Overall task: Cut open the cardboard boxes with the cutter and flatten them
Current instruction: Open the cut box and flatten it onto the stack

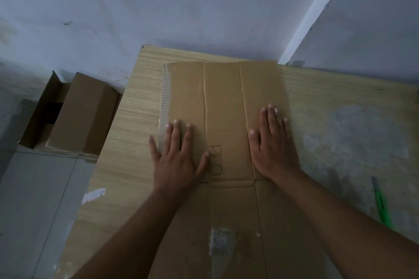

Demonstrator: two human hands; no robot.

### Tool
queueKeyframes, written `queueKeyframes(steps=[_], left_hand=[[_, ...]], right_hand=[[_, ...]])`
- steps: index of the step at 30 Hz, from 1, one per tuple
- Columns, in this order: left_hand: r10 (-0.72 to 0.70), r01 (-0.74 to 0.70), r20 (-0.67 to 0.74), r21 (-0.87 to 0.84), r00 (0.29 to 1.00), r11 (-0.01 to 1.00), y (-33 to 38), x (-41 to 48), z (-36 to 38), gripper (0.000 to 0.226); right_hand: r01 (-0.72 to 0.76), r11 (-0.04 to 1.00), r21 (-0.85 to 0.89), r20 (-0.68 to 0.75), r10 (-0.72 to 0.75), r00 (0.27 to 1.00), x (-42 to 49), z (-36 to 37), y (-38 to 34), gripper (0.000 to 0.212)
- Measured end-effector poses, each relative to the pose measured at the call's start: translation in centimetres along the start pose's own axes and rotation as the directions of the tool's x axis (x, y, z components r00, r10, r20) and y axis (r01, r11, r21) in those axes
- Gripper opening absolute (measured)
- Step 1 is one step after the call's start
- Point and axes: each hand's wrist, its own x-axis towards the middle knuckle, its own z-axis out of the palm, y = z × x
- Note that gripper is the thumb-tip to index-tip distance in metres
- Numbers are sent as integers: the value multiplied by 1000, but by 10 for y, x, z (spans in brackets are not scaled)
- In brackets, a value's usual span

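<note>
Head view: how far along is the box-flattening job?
Done: the flat brown cardboard box lies opened on the light wooden table. In hand: left hand and right hand press it down; green cutter lies aside. Left: the upright brown cardboard box on the floor.

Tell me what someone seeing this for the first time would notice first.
The left hand and right hand press flat on a flattened cardboard box on the wooden table. A green cutter lies near the table's right edge, and an open box sits on the floor at left.
</note>
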Motion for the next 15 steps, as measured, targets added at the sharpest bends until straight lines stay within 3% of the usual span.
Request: queueKeyframes(steps=[5,9,15], left_hand=[[-2,2,-17,-14,1000,1000,8,76,-12,92],[4,-4,-49,-3,999,1000,11,88,-11,86],[13,-14,-75,-17,997,1000,11,86,-11,85]], right_hand=[[0,1000,25,5,0,1000,16,-1,-13,72],[58,994,92,-35,-55,998,55,0,-29,64],[-127,987,98,-70,134,989,126,-1,-21,60]])
